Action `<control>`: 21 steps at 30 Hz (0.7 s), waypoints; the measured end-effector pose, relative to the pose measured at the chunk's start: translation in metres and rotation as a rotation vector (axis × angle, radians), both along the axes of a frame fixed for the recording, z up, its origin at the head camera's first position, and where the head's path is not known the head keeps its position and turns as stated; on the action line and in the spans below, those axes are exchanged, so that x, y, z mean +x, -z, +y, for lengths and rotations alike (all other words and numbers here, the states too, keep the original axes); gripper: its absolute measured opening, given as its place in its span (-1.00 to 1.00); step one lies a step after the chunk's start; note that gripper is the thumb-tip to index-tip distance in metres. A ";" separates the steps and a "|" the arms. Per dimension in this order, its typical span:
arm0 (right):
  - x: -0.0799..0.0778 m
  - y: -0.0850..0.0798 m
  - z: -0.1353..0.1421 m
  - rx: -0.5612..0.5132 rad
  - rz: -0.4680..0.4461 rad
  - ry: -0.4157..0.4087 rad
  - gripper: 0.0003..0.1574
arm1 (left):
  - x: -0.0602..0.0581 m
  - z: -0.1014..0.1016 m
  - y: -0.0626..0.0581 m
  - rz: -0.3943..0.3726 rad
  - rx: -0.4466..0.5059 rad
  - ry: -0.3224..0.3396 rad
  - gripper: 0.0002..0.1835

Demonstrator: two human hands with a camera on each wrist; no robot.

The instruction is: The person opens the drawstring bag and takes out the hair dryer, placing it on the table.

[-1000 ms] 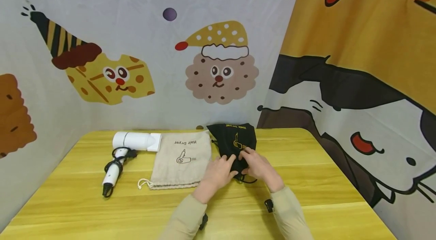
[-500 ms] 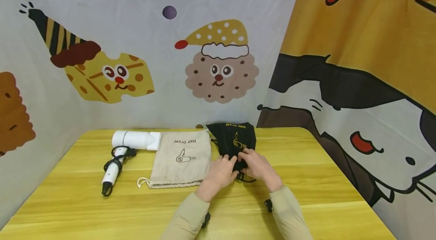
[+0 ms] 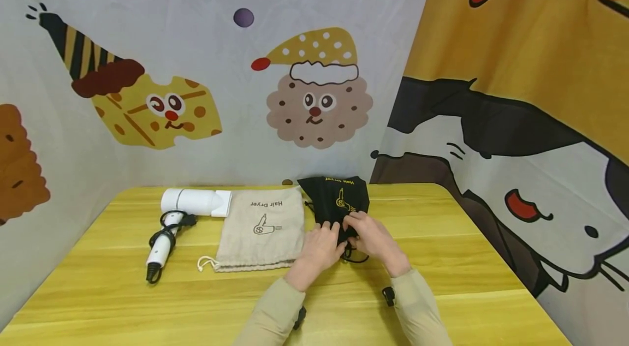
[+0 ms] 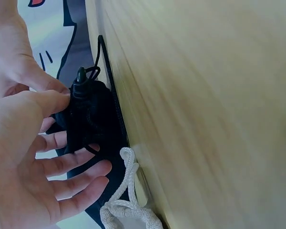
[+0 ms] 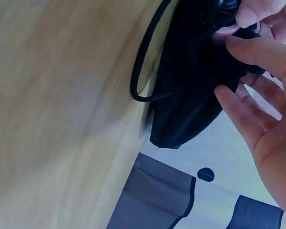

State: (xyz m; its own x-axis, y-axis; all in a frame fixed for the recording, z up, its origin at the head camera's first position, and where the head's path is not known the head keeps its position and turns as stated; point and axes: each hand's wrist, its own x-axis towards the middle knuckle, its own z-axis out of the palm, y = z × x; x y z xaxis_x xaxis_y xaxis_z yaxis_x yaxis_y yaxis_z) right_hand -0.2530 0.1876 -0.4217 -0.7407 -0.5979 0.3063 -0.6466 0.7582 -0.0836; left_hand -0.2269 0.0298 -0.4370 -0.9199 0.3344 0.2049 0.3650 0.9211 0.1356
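Both hands are at the near, gathered end of a black drawstring pouch (image 3: 334, 196) that lies at the table's back, printed "Hair Dryer" in yellow. My left hand (image 3: 319, 248) pinches the cloth from the left, thumb on the near side. From the right, my right hand (image 3: 371, 234) pinches the same end, its thumb close to the left thumb. A cord lock (image 4: 82, 88) on a thin black cord sticks out at the mouth in the left wrist view. The cord (image 5: 140, 62) loops down beside the pouch in the right wrist view. What the pouch contains is hidden.
A beige cloth bag (image 3: 265, 248) printed "Hair Dryer" lies flat to the left, its white drawstring (image 3: 207, 264) at the near corner. Farther left is a white hair dryer (image 3: 196, 203) with its black cord wound round the handle. A printed curtain (image 3: 314, 166) stands behind the table (image 3: 172, 308).
The hands stay at the pouch's gathered end, with their fingers shifting slightly. The pouch, the beige bag and the hair dryer keep their places.
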 end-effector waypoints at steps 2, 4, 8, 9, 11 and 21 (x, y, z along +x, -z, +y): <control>0.000 -0.001 0.000 -0.006 0.013 0.003 -0.68 | 0.000 0.000 0.000 0.025 -0.010 0.004 -0.66; 0.000 -0.001 -0.001 -0.016 0.030 0.010 -0.67 | 0.000 0.000 -0.001 0.040 -0.014 0.008 -0.70; -0.001 -0.001 -0.001 -0.024 0.066 0.029 -0.65 | -0.001 0.000 -0.002 0.042 -0.021 0.010 -0.75; -0.001 -0.001 -0.001 -0.024 0.072 0.033 -0.65 | -0.001 0.000 -0.002 0.041 -0.024 0.009 -0.76; -0.001 -0.001 -0.001 -0.026 0.079 0.037 -0.64 | -0.002 -0.001 -0.002 0.047 -0.031 0.010 -0.77; -0.003 0.000 -0.003 -0.057 0.087 0.056 -0.63 | -0.003 -0.004 -0.002 0.116 -0.054 0.014 -0.83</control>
State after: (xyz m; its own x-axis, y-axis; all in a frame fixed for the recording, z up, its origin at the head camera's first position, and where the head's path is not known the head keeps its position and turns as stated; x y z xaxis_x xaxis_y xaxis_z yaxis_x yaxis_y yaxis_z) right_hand -0.2564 0.1851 -0.4219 -0.7417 -0.5357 0.4035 -0.6098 0.7891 -0.0733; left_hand -0.2299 0.0261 -0.4348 -0.8862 0.3603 0.2912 0.3880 0.9207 0.0417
